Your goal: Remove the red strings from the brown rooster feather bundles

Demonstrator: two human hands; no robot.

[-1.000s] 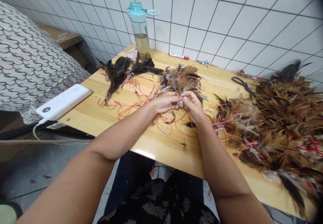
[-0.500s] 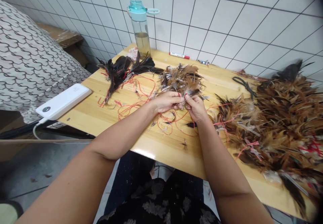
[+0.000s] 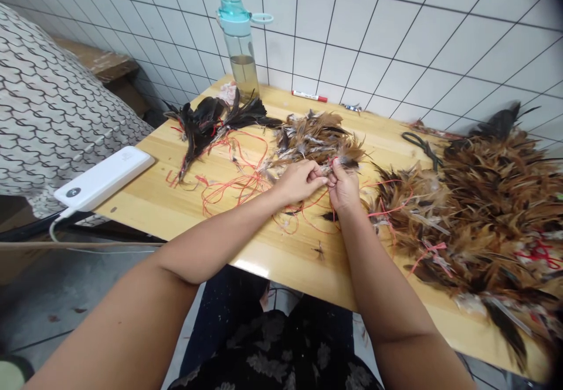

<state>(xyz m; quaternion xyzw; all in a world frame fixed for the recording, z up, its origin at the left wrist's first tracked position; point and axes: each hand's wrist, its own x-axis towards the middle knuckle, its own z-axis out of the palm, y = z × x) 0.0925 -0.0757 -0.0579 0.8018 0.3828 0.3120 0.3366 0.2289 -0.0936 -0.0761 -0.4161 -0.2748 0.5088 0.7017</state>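
Near the middle of the wooden tabletop (image 3: pixel 281 261), the left hand (image 3: pixel 299 182) and right hand (image 3: pixel 344 187) meet, the fingers of both pinched together on a small bunch of brown feathers (image 3: pixel 341 161) with red string (image 3: pixel 229 187) trailing toward the near edge.

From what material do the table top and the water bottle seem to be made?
Table top: pale wood or wood laminate, glossy; grain lines and a bright reflection at its edge. Water bottle: probably clear plastic, as liquid shows through; its teal lid looks opaque.
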